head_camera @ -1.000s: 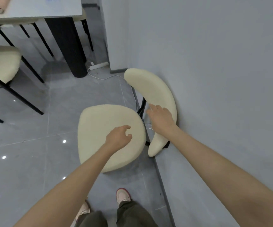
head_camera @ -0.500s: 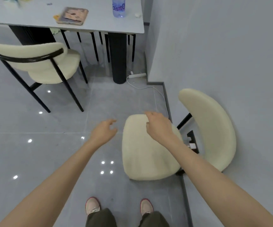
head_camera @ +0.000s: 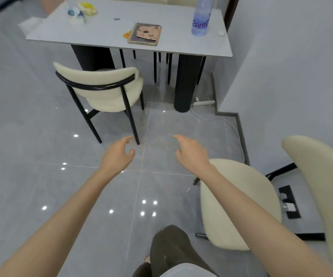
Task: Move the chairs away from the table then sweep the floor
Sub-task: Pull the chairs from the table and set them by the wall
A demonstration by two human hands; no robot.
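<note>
A cream chair with a black frame (head_camera: 105, 90) stands at the near side of the white table (head_camera: 105, 35), its back toward me. A second cream chair (head_camera: 239, 202) sits against the wall at my right, its curved backrest (head_camera: 319, 188) touching the wall. My left hand (head_camera: 117, 154) and my right hand (head_camera: 191, 154) both reach forward over bare floor, fingers loosely spread, holding nothing. Both hover short of the first chair's rear legs. More black chair legs (head_camera: 161, 64) show under the table.
On the table lie a water bottle (head_camera: 200, 17), a tablet in a case (head_camera: 145, 34) and some small items. A power strip (head_camera: 204, 102) with a white cable (head_camera: 231, 126) lies on the grey tile floor by the black table leg (head_camera: 183, 82). The wall's corner juts out at the right.
My right hand let go of the wall-side chair's backrest and my left hand left its seat. My view turned left toward the table, and both hands now reach toward the other chair.
</note>
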